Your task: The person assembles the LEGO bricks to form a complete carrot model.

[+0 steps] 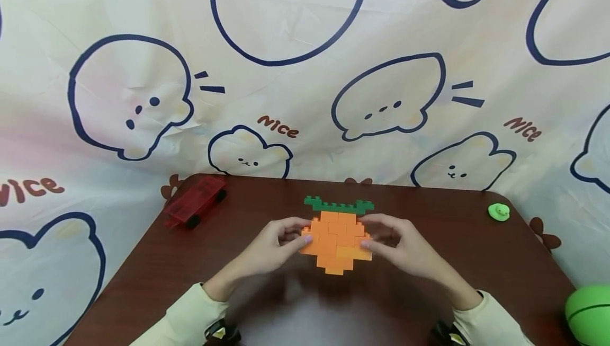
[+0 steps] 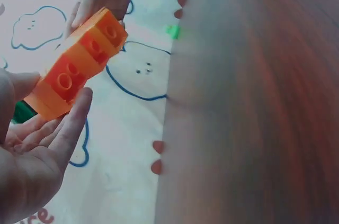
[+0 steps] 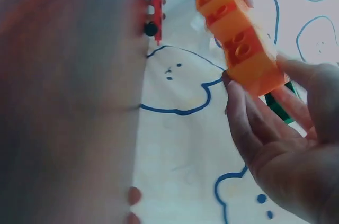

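Observation:
Between both hands a carrot-shaped model of toy building bricks [image 1: 337, 234] is held upright above the table. Its orange body tapers in steps toward the bruised-free bottom, and a green brick top [image 1: 339, 206] spreads at the upper end. My left hand [image 1: 272, 245] pinches the left edge, thumb on the near face and fingers behind. On the opposite edge my right hand [image 1: 405, 242] pinches in the same way. Both wrist views show the hollow undersides of the orange bricks [image 2: 74, 68], with the green part mostly hidden behind the hands.
On the dark brown table [image 1: 267, 203], a translucent red toy car [image 1: 197, 203] stands at the back left. A small green toy [image 1: 499, 212] sits at the back right, and a green ball [image 1: 590, 314] is at the right edge. Patterned cloth [image 1: 305, 97] hangs behind.

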A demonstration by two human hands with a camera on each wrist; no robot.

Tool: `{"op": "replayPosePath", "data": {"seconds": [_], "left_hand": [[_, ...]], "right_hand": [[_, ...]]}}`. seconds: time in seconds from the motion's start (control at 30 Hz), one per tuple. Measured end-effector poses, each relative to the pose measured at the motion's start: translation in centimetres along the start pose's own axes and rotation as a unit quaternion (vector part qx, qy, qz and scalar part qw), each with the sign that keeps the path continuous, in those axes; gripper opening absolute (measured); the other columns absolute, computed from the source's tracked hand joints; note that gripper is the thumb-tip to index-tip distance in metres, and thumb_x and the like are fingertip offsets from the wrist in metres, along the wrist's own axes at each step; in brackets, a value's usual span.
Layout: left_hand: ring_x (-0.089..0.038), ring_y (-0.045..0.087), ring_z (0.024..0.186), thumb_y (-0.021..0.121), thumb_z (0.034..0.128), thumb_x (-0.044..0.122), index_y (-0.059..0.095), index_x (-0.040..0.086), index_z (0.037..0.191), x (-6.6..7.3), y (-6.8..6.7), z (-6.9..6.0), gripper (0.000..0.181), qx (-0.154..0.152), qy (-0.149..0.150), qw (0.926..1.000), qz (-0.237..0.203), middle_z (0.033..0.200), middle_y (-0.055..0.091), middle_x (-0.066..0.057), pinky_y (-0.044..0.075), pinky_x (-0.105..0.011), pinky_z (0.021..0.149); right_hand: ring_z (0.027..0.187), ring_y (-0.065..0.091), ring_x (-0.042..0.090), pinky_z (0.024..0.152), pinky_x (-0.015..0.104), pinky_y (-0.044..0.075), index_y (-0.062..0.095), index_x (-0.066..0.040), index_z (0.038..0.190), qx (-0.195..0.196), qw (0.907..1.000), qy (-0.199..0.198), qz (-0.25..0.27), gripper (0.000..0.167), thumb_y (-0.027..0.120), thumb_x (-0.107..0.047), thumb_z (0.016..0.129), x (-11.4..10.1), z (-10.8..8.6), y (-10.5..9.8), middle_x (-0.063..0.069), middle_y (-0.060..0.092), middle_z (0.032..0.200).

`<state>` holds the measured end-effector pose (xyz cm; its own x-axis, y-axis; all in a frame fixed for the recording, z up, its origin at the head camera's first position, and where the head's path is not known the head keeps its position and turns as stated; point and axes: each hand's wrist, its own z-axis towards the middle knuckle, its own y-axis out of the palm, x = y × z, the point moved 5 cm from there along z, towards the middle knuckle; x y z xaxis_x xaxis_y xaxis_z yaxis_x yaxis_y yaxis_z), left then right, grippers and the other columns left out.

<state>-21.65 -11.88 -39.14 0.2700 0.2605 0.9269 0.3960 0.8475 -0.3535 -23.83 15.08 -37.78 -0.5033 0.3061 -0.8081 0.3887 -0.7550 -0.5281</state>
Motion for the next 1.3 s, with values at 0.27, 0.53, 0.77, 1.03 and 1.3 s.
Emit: {"op": "replayPosePath", "data": {"seconds": [0.27,0.53,0.77,1.03,1.3], "left_hand": [[-0.022,0.074,0.096,0.063,0.1038,0.021,0.050,0.008,0.147,0.7,-0.3,-0.2,0.047,0.013,-0.008,0.9970,-0.076,0.128,0.068,-0.021,0.062,-0.036,0.084],[-0.015,0.072,0.092,0.082,0.0891,0.020,0.045,0.019,0.154,1.5,-0.2,-0.2,0.075,0.001,0.072,0.9956,0.060,0.146,0.057,-0.008,0.062,-0.033,0.083],[-0.011,0.066,0.087,0.085,0.0854,0.023,0.054,0.012,0.147,1.5,0.3,0.7,0.070,-0.003,0.097,0.9747,0.201,0.132,0.067,-0.004,0.061,-0.027,0.074],[-0.002,0.053,0.068,0.083,0.0844,0.038,0.059,0.013,0.143,-0.5,0.9,2.8,0.068,-0.028,0.051,0.9406,0.335,0.101,0.071,0.007,0.048,-0.020,0.063],[-0.009,0.062,0.069,0.082,0.0860,0.040,0.058,0.014,0.145,-3.5,1.7,3.6,0.069,-0.069,-0.027,0.9247,0.373,0.112,0.075,0.003,0.050,-0.025,0.058]], "right_hand": [[0.092,0.071,0.004,0.072,0.024,0.061,0.057,-0.013,0.143,0.018,0.9906,-0.058,-0.122,0.079,0.095,-0.020,0.074,-2.4,0.0,0.1,0.009,0.064,0.136],[0.089,0.072,0.006,0.068,0.023,0.060,0.059,-0.011,0.140,0.012,0.9882,-0.058,-0.141,0.075,0.093,-0.012,0.074,-2.7,0.7,-0.3,0.010,0.067,0.133],[0.100,0.072,0.014,0.072,0.031,0.061,0.059,-0.014,0.140,-0.028,0.9850,-0.007,-0.170,0.070,0.090,-0.030,0.080,-0.7,0.6,-0.4,0.007,0.068,0.134],[0.113,0.068,0.021,0.091,0.043,0.060,0.059,-0.011,0.140,-0.068,0.9585,0.047,-0.273,0.071,0.088,-0.036,0.081,2.0,1.2,0.6,0.006,0.068,0.134],[0.115,0.066,0.024,0.093,0.050,0.057,0.060,-0.010,0.140,-0.109,0.9459,0.092,-0.291,0.070,0.087,-0.036,0.080,5.1,2.1,2.6,0.005,0.068,0.132]]}}
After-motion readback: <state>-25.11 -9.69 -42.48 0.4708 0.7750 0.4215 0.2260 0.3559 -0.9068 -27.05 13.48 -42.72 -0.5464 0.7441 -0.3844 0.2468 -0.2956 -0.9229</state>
